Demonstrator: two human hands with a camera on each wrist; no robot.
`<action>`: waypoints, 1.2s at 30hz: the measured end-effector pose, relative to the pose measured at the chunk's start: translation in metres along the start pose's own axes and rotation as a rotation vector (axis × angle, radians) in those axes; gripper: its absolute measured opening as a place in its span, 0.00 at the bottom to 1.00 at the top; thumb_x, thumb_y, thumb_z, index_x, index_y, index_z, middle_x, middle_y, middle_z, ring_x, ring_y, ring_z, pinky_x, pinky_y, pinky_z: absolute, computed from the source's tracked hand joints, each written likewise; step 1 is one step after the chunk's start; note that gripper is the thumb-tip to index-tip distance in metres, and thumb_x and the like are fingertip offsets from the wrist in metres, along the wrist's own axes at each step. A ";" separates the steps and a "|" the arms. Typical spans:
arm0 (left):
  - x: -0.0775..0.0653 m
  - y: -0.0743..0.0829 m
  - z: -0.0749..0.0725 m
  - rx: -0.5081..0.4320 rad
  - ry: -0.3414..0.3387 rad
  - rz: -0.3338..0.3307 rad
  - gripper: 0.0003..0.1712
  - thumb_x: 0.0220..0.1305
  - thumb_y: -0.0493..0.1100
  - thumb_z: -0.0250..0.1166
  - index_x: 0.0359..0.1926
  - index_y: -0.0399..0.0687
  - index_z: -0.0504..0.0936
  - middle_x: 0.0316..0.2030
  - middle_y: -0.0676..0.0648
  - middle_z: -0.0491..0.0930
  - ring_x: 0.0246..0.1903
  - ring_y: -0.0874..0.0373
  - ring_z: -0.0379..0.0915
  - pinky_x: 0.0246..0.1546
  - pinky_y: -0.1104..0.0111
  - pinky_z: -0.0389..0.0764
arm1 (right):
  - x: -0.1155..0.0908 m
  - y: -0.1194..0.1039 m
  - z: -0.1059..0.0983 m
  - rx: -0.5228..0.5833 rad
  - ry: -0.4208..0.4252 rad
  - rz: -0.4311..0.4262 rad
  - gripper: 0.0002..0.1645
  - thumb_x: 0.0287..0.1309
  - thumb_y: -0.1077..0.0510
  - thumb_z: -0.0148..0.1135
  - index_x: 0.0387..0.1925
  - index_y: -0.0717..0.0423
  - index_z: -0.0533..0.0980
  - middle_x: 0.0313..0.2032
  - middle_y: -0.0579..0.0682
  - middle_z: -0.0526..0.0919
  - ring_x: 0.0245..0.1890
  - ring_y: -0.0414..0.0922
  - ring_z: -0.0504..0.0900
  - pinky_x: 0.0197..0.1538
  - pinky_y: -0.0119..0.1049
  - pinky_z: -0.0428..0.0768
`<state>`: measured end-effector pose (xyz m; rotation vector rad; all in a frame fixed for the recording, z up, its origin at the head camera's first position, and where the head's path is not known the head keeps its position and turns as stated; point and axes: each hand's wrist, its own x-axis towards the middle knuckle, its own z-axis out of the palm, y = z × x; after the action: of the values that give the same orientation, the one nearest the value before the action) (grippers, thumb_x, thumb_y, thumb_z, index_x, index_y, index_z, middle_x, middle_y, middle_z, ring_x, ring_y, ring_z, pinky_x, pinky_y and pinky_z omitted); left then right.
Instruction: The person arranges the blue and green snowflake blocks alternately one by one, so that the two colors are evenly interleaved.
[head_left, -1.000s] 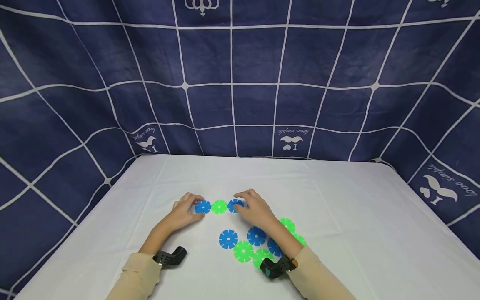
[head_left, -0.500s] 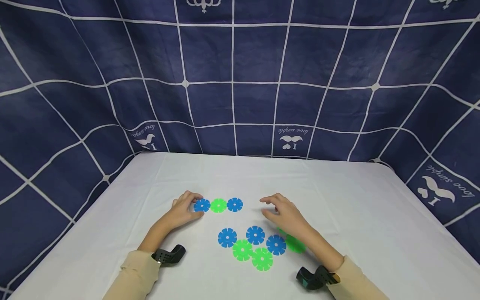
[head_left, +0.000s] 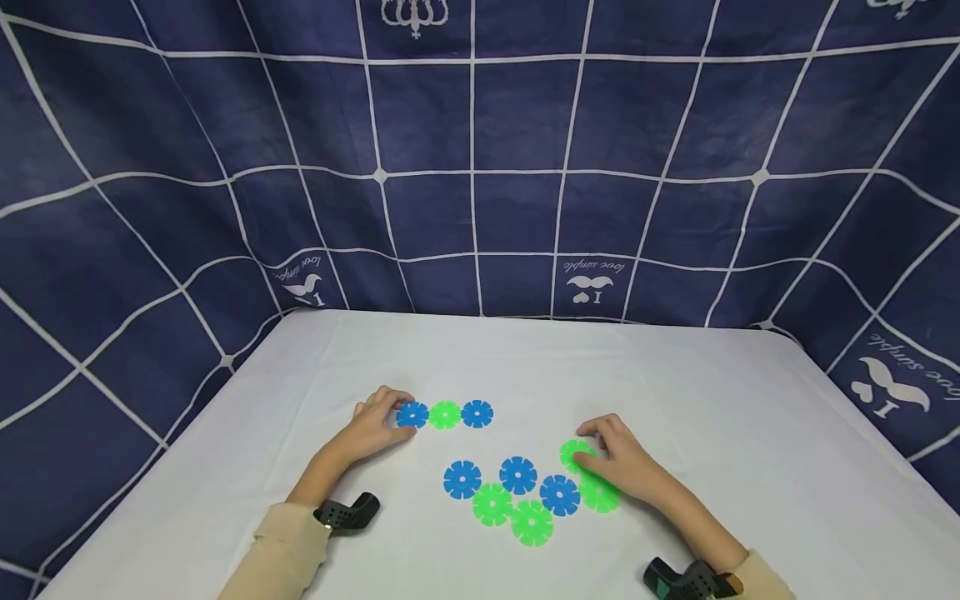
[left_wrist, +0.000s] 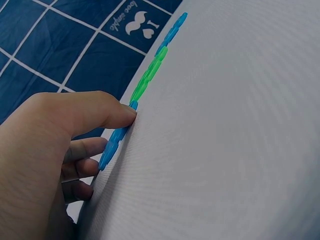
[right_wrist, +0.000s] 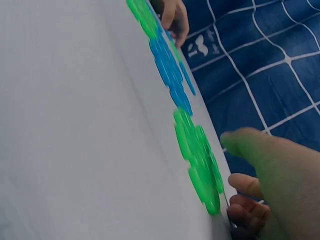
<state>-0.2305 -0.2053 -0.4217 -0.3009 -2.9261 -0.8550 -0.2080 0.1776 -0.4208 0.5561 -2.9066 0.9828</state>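
Observation:
Three flat snowflake discs lie joined or edge to edge in a row: a blue disc, a green disc and another blue disc. My left hand pinches the left blue disc; in the left wrist view its thumb presses the blue rim. My right hand hovers at a far green disc, thumb and index finger spread apart over it. A nearer green disc lies partly under that hand. In the right wrist view the right thumb stands clear of the green discs.
Several more blue discs and green discs lie loosely grouped on the white tablecloth, nearer than the row. A dark blue checked curtain hangs behind and at both sides. Each wrist wears a black camera.
My right hand has let go of the right blue disc of the row, moved right and come down towards the green discs. The left hand keeps its place on the left blue disc.

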 end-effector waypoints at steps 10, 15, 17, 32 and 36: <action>-0.002 0.001 0.005 -0.015 0.005 -0.001 0.27 0.47 0.48 0.65 0.50 0.46 0.73 0.42 0.48 0.71 0.45 0.55 0.65 0.37 0.66 0.54 | -0.002 0.001 -0.007 0.009 -0.087 0.015 0.25 0.43 0.43 0.67 0.41 0.51 0.72 0.45 0.49 0.68 0.48 0.46 0.67 0.51 0.47 0.67; -0.002 0.001 0.005 -0.010 0.009 -0.001 0.27 0.47 0.48 0.65 0.49 0.45 0.74 0.42 0.48 0.71 0.45 0.54 0.66 0.38 0.66 0.54 | -0.001 0.001 -0.007 0.049 -0.099 0.020 0.26 0.43 0.45 0.68 0.42 0.51 0.70 0.42 0.46 0.70 0.43 0.42 0.67 0.48 0.39 0.68; -0.003 0.000 0.005 -0.007 0.008 -0.006 0.27 0.46 0.48 0.65 0.49 0.46 0.74 0.41 0.48 0.71 0.45 0.55 0.66 0.38 0.66 0.55 | -0.001 0.000 -0.006 0.076 -0.107 0.009 0.26 0.44 0.46 0.68 0.43 0.51 0.69 0.39 0.44 0.71 0.39 0.39 0.67 0.44 0.33 0.68; -0.001 0.000 0.002 0.004 0.009 -0.001 0.27 0.47 0.48 0.65 0.50 0.46 0.73 0.42 0.48 0.71 0.45 0.54 0.66 0.38 0.66 0.55 | -0.001 -0.004 -0.008 0.205 -0.213 -0.099 0.22 0.55 0.56 0.59 0.51 0.45 0.64 0.22 0.43 0.62 0.20 0.34 0.62 0.26 0.29 0.64; -0.001 -0.001 0.001 0.006 0.005 -0.006 0.26 0.47 0.48 0.65 0.50 0.46 0.73 0.42 0.48 0.71 0.45 0.54 0.66 0.38 0.66 0.54 | -0.001 -0.004 -0.008 0.226 -0.201 -0.106 0.19 0.58 0.57 0.56 0.52 0.43 0.68 0.24 0.44 0.65 0.24 0.34 0.63 0.29 0.29 0.65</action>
<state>-0.2298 -0.2054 -0.4234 -0.2897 -2.9257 -0.8459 -0.2065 0.1796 -0.4125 0.8570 -2.9137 1.3208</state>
